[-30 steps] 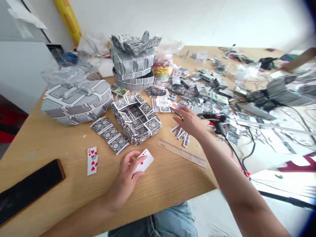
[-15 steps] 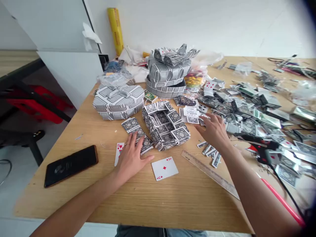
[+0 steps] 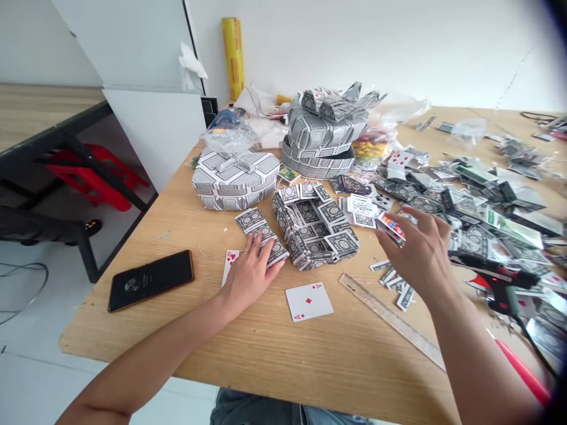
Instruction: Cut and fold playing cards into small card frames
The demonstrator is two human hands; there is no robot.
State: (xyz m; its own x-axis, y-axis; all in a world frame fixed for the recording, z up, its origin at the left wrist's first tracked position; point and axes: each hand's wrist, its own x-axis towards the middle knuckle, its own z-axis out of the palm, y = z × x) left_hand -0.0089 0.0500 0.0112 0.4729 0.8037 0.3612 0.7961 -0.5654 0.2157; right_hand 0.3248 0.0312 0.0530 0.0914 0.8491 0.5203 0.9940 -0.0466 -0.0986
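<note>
My left grip [image 3: 253, 273] lies spread across the grey-patterned card strip [image 3: 254, 221]; I can't tell whether my right grip [image 3: 420, 247] pinches the red-printed card [image 3: 391, 225]. Tan wooden worktop [image 3: 328, 360] separates the white ace-of-diamonds card [image 3: 309, 302] from the near edge.

left hand [image 3: 248, 273] partly hides the ten of hearts [image 3: 228, 265].

A flat, slanting strip of grey-patterned playing cards [image 3: 253, 219] lies under the fingertips of the left hand [image 3: 248, 273]; a red-and-blue printed card [image 3: 391, 224] shows between the thumb and fingers of the right hand [image 3: 420, 248], grip unclear.
</note>
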